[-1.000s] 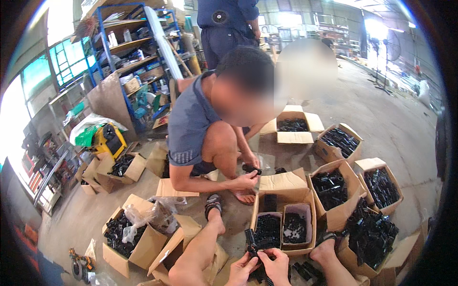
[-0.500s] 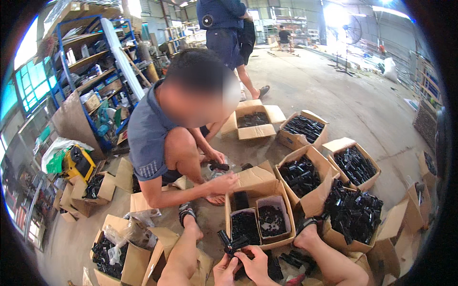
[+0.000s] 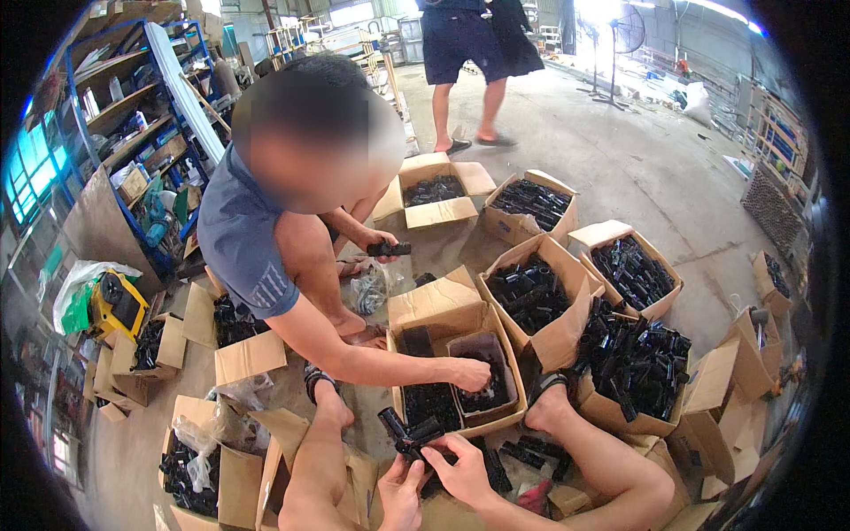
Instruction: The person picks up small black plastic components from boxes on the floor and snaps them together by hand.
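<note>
The person's left hand (image 3: 403, 497) and right hand (image 3: 462, 469) meet nearest, thumbs and fingers of both pinching a cluster of black tubular parts (image 3: 410, 435), held up between the legs on the near side of an open cardboard box (image 3: 434, 301). Loose black pieces (image 3: 527, 454) lie to the right of the hands. Farther right, a heaped carton (image 3: 611, 418) overflows with similar parts. Inside the middle box, a co-worker's hand (image 3: 471, 375) reaches into the right tray (image 3: 487, 414), fingers bunched; whether they grip anything, I cannot tell. Farther left, that co-worker's other hand (image 3: 365, 237) grasps a short black piece (image 3: 390, 250). Beyond stands a far carton (image 3: 440, 213) with its flaps open, and farthest off, a person in dark shorts (image 3: 465, 44)
</note>
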The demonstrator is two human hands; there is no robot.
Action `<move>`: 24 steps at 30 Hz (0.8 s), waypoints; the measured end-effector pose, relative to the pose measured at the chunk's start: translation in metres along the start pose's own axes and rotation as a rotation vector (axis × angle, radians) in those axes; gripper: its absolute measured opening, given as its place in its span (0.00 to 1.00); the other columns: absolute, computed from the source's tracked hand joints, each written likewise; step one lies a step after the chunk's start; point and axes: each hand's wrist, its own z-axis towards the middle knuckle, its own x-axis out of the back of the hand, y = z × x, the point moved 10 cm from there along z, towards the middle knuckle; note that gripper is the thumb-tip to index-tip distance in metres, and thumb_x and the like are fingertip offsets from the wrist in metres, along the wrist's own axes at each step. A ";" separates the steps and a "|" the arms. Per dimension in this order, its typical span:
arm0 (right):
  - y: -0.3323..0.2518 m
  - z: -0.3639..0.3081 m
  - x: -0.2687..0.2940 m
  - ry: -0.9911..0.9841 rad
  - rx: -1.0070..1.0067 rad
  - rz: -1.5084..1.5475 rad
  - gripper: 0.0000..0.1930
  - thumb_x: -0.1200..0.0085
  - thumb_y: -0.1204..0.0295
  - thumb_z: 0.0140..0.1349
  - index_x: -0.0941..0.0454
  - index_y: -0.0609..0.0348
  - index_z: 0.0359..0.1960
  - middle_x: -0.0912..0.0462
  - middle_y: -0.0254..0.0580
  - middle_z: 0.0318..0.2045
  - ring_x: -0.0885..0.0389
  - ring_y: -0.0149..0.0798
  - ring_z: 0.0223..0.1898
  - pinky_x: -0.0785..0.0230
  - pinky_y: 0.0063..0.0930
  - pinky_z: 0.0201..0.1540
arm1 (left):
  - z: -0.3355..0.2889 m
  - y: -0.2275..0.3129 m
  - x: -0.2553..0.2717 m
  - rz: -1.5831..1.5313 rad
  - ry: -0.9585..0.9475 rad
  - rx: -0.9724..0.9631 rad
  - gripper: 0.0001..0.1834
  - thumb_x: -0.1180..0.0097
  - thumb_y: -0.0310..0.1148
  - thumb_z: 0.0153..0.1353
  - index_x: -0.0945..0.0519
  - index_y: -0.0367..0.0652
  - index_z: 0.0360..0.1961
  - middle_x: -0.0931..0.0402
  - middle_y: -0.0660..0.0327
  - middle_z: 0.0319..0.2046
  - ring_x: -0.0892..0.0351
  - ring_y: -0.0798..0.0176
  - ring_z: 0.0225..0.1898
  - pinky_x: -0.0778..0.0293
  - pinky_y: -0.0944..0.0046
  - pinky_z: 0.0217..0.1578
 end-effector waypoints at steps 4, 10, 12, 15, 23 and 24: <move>0.005 -0.003 -0.008 -0.001 0.043 -0.082 0.09 0.35 0.71 0.60 0.17 0.63 0.37 0.15 0.45 0.34 0.15 0.38 0.36 0.25 0.30 0.40 | -0.010 0.019 -0.009 0.014 0.018 0.010 0.16 0.42 0.26 0.68 0.23 0.39 0.56 0.21 0.63 0.49 0.21 0.67 0.48 0.23 0.67 0.50; 0.019 -0.005 0.003 0.010 -0.102 0.070 0.11 0.34 0.70 0.60 0.18 0.67 0.36 0.15 0.44 0.33 0.15 0.35 0.35 0.24 0.29 0.39 | 0.001 0.003 -0.011 -0.069 -0.029 -0.005 0.15 0.44 0.25 0.69 0.23 0.40 0.56 0.21 0.63 0.51 0.21 0.66 0.51 0.22 0.58 0.55; 0.029 -0.005 -0.006 -0.009 -0.141 0.120 0.10 0.34 0.71 0.60 0.18 0.67 0.36 0.15 0.44 0.34 0.15 0.33 0.36 0.24 0.27 0.41 | -0.002 0.006 -0.008 -0.027 -0.013 0.000 0.16 0.43 0.26 0.68 0.23 0.38 0.57 0.21 0.63 0.50 0.21 0.66 0.49 0.23 0.64 0.52; 0.006 -0.002 -0.007 -0.025 0.016 -0.144 0.10 0.34 0.72 0.60 0.18 0.66 0.37 0.15 0.41 0.34 0.16 0.30 0.35 0.24 0.25 0.41 | -0.002 0.008 -0.002 -0.026 -0.008 0.000 0.17 0.43 0.26 0.68 0.24 0.37 0.57 0.21 0.62 0.50 0.21 0.65 0.49 0.23 0.66 0.52; 0.034 -0.006 -0.008 -0.003 -0.247 0.217 0.09 0.34 0.74 0.60 0.20 0.65 0.35 0.14 0.39 0.33 0.18 0.27 0.35 0.26 0.24 0.41 | -0.004 0.008 -0.010 0.046 -0.013 -0.017 0.19 0.43 0.28 0.69 0.25 0.36 0.60 0.21 0.61 0.50 0.20 0.65 0.49 0.23 0.65 0.52; 0.037 -0.006 -0.008 0.010 -0.234 0.146 0.08 0.35 0.74 0.60 0.20 0.65 0.35 0.14 0.39 0.33 0.18 0.27 0.35 0.26 0.24 0.41 | 0.001 0.001 -0.003 0.047 -0.013 -0.014 0.19 0.43 0.28 0.69 0.25 0.37 0.60 0.21 0.62 0.50 0.20 0.65 0.49 0.23 0.66 0.51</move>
